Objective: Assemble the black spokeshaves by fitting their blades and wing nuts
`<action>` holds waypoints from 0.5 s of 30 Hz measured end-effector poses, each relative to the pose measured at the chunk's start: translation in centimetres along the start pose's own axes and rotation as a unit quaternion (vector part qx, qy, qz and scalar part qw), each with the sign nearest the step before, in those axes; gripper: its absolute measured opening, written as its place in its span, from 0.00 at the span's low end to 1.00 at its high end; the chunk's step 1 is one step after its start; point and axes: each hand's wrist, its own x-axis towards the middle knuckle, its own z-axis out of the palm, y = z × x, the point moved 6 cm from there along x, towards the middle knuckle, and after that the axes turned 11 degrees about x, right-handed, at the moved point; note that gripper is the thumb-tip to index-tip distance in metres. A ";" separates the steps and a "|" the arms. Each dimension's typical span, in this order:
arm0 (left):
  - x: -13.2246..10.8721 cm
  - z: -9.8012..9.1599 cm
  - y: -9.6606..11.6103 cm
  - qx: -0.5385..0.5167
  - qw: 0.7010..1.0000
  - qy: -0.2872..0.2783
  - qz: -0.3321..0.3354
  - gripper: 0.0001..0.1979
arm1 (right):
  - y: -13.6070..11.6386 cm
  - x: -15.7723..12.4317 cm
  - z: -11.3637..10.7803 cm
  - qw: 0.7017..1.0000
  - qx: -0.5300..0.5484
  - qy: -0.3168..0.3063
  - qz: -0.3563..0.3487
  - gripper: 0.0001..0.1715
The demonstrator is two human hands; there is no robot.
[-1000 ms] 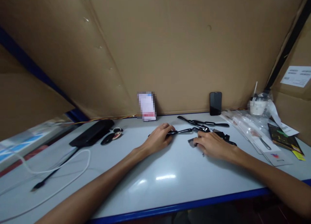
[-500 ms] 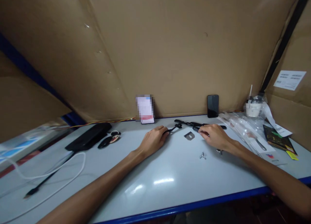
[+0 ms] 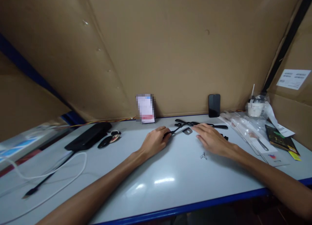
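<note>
My left hand (image 3: 155, 141) rests on the white table (image 3: 156, 173) with its fingers curled round the near end of a thin black strap piece (image 3: 175, 129). My right hand (image 3: 211, 139) lies flat to the right, fingers stretched toward a small grey metal plate (image 3: 187, 131). More black strap pieces (image 3: 202, 124) lie just beyond both hands. A tiny metal wing-shaped part (image 3: 203, 156) sits on the table in front of my right wrist.
A black phone (image 3: 214, 105) and a blurred card (image 3: 145, 108) lean against the cardboard wall. Clear packets (image 3: 246, 130), a dark booklet (image 3: 280, 138) and a white pot (image 3: 254, 108) lie right. A black case (image 3: 89, 136), keys (image 3: 108, 139) and white cable (image 3: 48, 173) lie left.
My right hand has let go of the black pieces and flattened out on the table. The grey plate has shifted away toward the straps. The left hand has stayed put.
</note>
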 end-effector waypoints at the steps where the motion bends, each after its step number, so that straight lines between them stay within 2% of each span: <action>1: 0.0 0.0 0.0 -0.001 1.000 0.000 0.002 0.13 | 0.4 0.1 -0.8 1.000 0.007 0.011 0.020 0.19; 3: 0.0 0.0 0.1 -0.005 1.000 0.001 0.006 0.12 | 1.0 0.2 -2.0 0.997 0.019 -0.012 0.070 0.14; 4: 0.0 0.0 0.1 -0.007 1.000 0.001 0.009 0.11 | 1.2 0.1 -2.2 0.994 0.030 -0.055 0.093 0.11; 6: -0.1 -0.1 0.4 -0.012 1.000 0.003 0.019 0.11 | 1.0 -0.4 -1.6 0.974 0.065 -0.178 0.121 0.07; 8: -0.3 -0.3 1.0 -0.020 0.999 0.004 0.036 0.10 | 0.6 -1.1 -0.8 0.949 0.099 -0.268 0.131 0.11; 10: -0.6 -0.5 1.9 -0.031 0.998 0.000 0.063 0.11 | 0.4 -1.3 -0.4 0.943 0.104 -0.287 0.133 0.09; 12: -1.0 -0.6 3.0 -0.047 0.994 -0.006 0.094 0.12 | 0.6 -1.2 -0.2 0.948 0.097 -0.272 0.135 0.05; 15: -1.4 -0.8 4.1 -0.070 0.990 -0.014 0.124 0.14 | 1.2 -1.0 -0.2 0.957 0.079 -0.248 0.127 0.07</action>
